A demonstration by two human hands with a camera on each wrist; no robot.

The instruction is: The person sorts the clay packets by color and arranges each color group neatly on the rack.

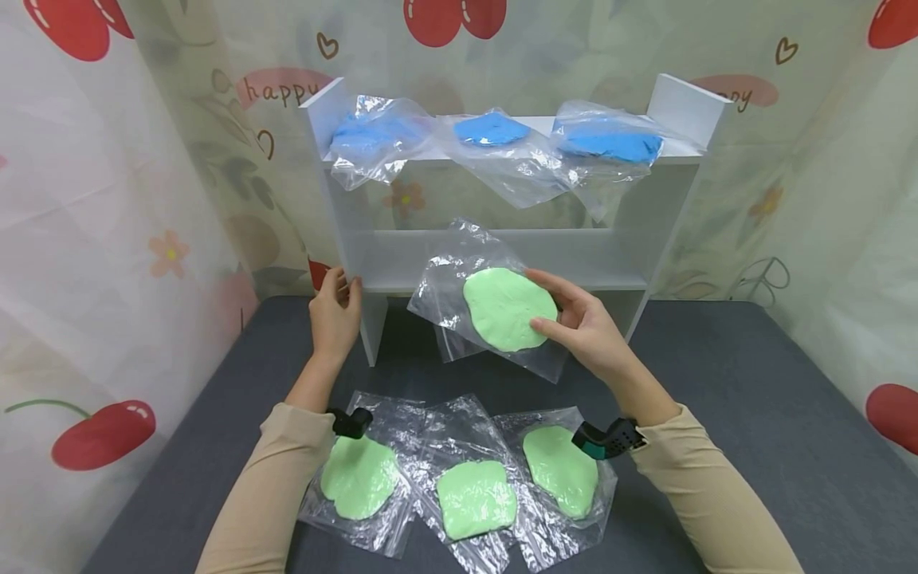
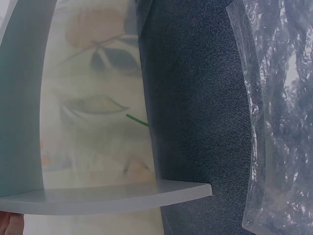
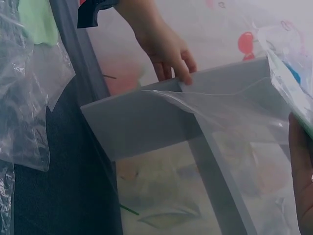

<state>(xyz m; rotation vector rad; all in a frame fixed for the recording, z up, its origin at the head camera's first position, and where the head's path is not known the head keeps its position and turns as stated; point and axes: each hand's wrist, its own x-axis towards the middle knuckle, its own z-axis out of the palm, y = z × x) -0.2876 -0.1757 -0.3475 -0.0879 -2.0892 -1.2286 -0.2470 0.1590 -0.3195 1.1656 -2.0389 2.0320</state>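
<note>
My right hand [image 1: 584,327] pinches a clear zip bag of light green clay [image 1: 505,307], thumb in front. The bag is tilted before the middle shelf board, and a second sheet of plastic shows behind it. My left hand [image 1: 335,315] holds the left side panel of the white shelf [image 1: 351,207], its fingers at the panel's front edge in the right wrist view. Three more bags of green clay [image 1: 358,478] lie overlapping on the dark table below. Bags of blue clay [image 1: 610,143] rest on the shelf's top board, plastic hanging over its front.
The dark tabletop [image 1: 717,375] runs out to both sides of the shelf. A patterned curtain [image 1: 179,159] closes in the back and sides. Thin cord-like loops [image 1: 763,275] show at the back right.
</note>
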